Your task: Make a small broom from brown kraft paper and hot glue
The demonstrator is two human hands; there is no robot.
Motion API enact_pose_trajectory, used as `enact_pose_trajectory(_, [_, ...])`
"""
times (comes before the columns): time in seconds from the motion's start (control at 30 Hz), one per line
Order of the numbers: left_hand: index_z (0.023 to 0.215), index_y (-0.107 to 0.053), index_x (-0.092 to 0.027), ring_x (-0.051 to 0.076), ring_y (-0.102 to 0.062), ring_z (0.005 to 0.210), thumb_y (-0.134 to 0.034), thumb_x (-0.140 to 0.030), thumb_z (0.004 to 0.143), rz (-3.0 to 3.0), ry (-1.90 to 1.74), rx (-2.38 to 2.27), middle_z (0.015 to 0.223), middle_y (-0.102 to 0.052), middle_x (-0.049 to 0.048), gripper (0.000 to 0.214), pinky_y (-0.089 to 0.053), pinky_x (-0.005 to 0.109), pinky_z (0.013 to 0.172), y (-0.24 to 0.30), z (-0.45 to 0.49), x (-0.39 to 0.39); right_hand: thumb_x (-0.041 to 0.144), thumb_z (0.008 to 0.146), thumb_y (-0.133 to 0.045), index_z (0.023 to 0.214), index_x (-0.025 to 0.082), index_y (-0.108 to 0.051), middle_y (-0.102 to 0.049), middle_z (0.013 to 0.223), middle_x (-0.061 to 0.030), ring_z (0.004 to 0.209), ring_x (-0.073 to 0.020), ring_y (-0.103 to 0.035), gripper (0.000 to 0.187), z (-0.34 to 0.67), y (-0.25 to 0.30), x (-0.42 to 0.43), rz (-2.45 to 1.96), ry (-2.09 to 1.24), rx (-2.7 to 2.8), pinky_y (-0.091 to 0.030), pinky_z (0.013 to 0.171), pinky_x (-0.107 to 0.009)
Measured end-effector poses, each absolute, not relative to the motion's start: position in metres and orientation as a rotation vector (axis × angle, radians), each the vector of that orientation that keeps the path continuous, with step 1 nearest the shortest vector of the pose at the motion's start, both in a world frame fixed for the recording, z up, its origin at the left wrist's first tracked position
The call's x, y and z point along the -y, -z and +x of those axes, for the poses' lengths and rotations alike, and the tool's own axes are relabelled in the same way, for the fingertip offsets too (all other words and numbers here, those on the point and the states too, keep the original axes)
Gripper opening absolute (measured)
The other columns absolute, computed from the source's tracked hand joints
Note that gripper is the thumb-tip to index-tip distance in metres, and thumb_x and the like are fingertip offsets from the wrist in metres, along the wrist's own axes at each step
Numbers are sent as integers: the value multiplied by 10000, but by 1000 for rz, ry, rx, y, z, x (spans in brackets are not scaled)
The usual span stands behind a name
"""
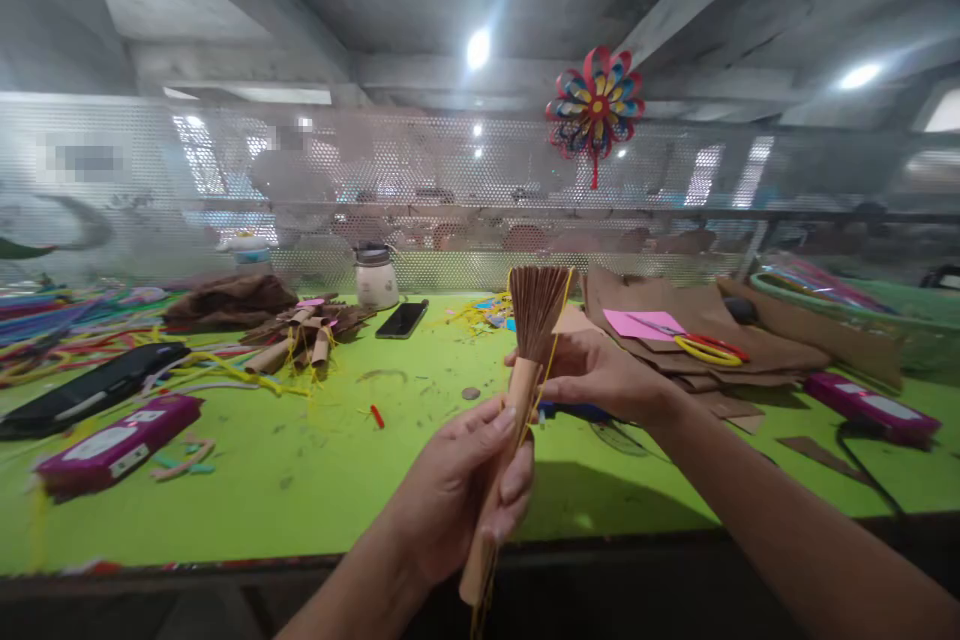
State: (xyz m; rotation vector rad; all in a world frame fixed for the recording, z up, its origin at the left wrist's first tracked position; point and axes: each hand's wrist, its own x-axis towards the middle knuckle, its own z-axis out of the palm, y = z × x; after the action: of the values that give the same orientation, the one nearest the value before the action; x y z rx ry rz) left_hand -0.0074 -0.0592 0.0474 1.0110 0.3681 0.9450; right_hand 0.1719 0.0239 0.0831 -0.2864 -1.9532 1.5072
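My left hand [476, 475] is closed around a tan paper tube [491, 510], tilted with its upper end leaning right. Fanning out of the tube's top is brown pleated paper [537, 310]. A yellow string [553, 350] runs down the fan's right side, and loose strands hang below the tube. Thumb and fingers of my right hand [592, 375] close at the string beside the tube's upper end; the fingers behind the tube are partly hidden. Below that hand lies a dark blue object [574, 412], mostly covered.
Brown paper sheets [720, 345] with a pink sheet [637, 324] and yellow-red scissors [709, 350] lie right. Left are bundled paper tubes [300, 345], a phone [403, 320], a jar [375, 278], a purple box [120, 445] and coloured cords [67, 320]. A perforated screen [450, 170] stands behind.
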Motion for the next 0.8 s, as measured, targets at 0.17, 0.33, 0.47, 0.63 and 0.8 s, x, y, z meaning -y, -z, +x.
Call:
enact_pose_trajectory(0.17, [1005, -480, -191, 51, -397, 306, -468, -323, 928, 1015, -936, -311, 534, -497, -47, 153, -255, 143, 310, -38, -2, 55, 169, 689, -775, 924, 148, -673, -712, 807, -17, 697, -118, -656, 257, 173, -82, -33, -129, -1635, 1952, -551, 670, -269])
enact_pose_trajectory(0.33, [1000, -499, -189, 66, -445, 303, -497, -355, 915, 1030, -846, -346, 545, -532, -37, 187, -285, 140, 298, -33, -5, 47, 245, 699, -774, 826, 133, -684, -678, 771, -21, 676, -125, -638, 192, 173, -71, -41, -83, -1656, 1966, -538, 639, -264])
enact_pose_trajectory(0.47, [1014, -496, -180, 72, -452, 297, -486, -330, 918, 1013, -836, -378, 542, -548, -28, 178, -297, 140, 287, -28, -4, 45, 217, 699, -774, 877, 151, -678, -681, 802, -15, 720, -122, -644, 214, 179, -60, -46, -67, -1687, 1913, -536, 671, -260])
enact_pose_trajectory(0.63, [1041, -487, -181, 66, -453, 297, -512, -339, 907, 986, -798, -415, 538, -552, -32, 209, -309, 130, 296, -24, -2, 48, 238, 672, -790, 867, 155, -672, -697, 767, -6, 676, -119, -640, 242, 183, -54, -45, -153, -1685, 1850, -541, 632, -252])
enact_pose_trajectory(0.8, [1056, -472, -191, 67, -448, 301, -519, -367, 904, 1001, -831, -457, 535, -533, -45, 238, -314, 140, 314, -24, 0, 51, 290, 678, -790, 815, 149, -684, -682, 693, -5, 589, -111, -614, 224, 180, -46, -45, -219, -1650, 1817, -517, 555, -238])
